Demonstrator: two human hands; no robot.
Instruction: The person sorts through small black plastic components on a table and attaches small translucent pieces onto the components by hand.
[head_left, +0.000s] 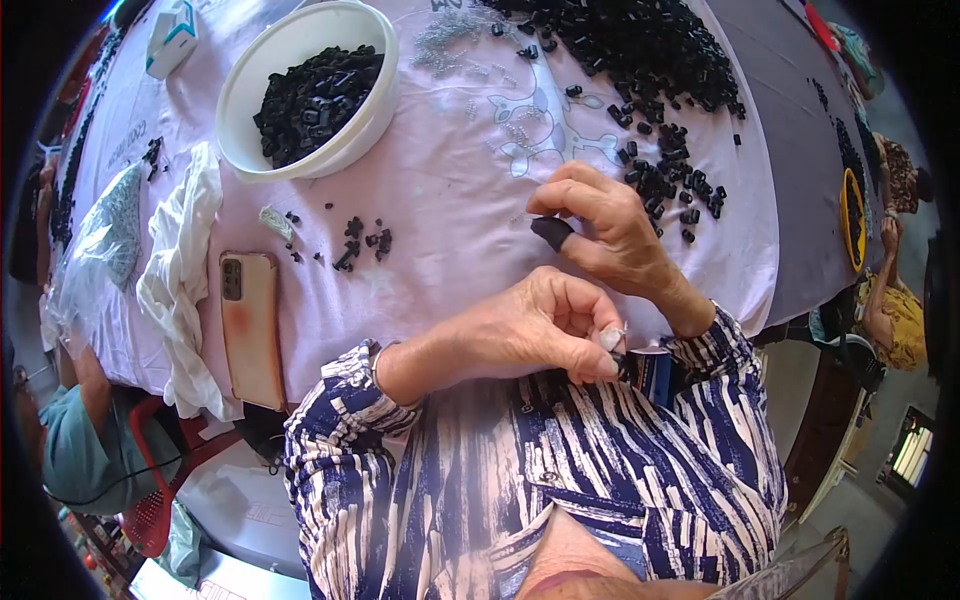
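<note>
My left hand is closed in a pinch low over the front of the cloth, close to my shirt. Between its thumb and fingers is a small black plastic part, mostly hidden. A whitish wrap covers a fingertip there. Just beyond it, my right hand is raised with curled fingers. A black cover sits on its thumb, close to the index fingertip; anything pinched there is too small to make out. Past the right hand lies a big spread of small black plastic parts. Tiny metallic pieces are scattered beside them.
A white tub of black parts stands at the back left. Nearer are a phone, a crumpled white cloth, a clear plastic bag and a few loose black pieces. Other people sit at both sides, one in a yellow top.
</note>
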